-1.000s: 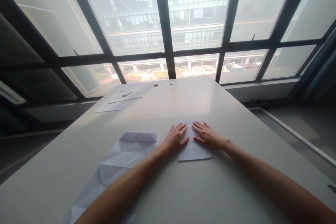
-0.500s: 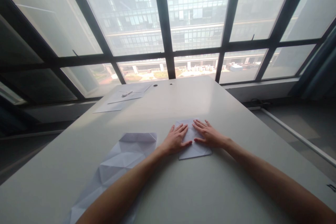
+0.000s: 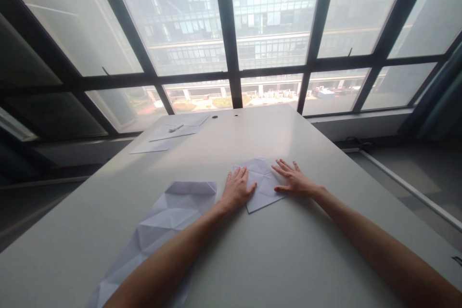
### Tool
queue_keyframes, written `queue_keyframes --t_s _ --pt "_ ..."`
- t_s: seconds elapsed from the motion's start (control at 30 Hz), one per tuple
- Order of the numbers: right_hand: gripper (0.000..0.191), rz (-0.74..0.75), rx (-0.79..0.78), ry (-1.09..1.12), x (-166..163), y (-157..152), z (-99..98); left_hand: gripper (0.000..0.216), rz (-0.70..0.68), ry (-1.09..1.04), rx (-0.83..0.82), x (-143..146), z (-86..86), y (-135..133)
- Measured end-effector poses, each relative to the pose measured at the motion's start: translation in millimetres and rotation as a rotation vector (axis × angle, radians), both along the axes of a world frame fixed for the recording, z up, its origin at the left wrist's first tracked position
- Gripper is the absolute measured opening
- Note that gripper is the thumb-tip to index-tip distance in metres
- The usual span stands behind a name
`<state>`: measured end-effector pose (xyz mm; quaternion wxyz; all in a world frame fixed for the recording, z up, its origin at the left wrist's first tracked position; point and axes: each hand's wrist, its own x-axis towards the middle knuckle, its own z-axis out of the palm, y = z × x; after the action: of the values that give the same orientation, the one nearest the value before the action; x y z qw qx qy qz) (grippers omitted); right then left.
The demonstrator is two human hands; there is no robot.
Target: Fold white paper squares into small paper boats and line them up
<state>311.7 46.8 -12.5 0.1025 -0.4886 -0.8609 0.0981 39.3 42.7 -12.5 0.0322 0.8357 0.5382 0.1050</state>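
A folded piece of white paper (image 3: 263, 185) with crease lines lies flat on the table, one corner pointing toward me. My left hand (image 3: 236, 188) rests on its left side, fingers stretched out and thumb over the paper. At the right edge, my right hand (image 3: 294, 179) lies with fingers spread, its thumb and fingertips touching the paper. Beneath and beside my left forearm is a larger creased sheet (image 3: 173, 216) with triangular fold marks; the forearm hides part of it.
Several flat sheets of paper (image 3: 151, 145) lie at the table's far left, with a small white object (image 3: 176, 128) on top. The white table (image 3: 260, 134) reaches toward large framed windows. Two small round holes are near its far edge.
My hands have moved apart, uncovering the middle of the folded paper. The paper has turned slightly, its near corner now pointing more toward me.
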Motion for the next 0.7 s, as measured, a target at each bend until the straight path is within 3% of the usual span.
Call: queue_keyframes --t_s 0.13,0.3,0.53,0.7 --pt "0.091 0.007 -0.031 0.026 3.5 2.1 -1.1 0.057 -0.041 0.0 0.023 -0.5 4.7 -2.0" --pt "0.092 0.003 -0.043 0.044 1.8 1.0 -0.4 0.052 -0.236 -0.021 0.004 -2.4 9.2 -5.5" --pt "0.098 0.139 -0.072 0.08 0.4 -5.0 7.3 0.059 -0.254 0.013 -0.043 -2.6 7.0 -4.4" --pt "0.08 0.034 -0.018 0.068 -3.5 -3.7 2.4 0.058 -0.275 0.021 -0.044 -3.1 10.0 -4.9"
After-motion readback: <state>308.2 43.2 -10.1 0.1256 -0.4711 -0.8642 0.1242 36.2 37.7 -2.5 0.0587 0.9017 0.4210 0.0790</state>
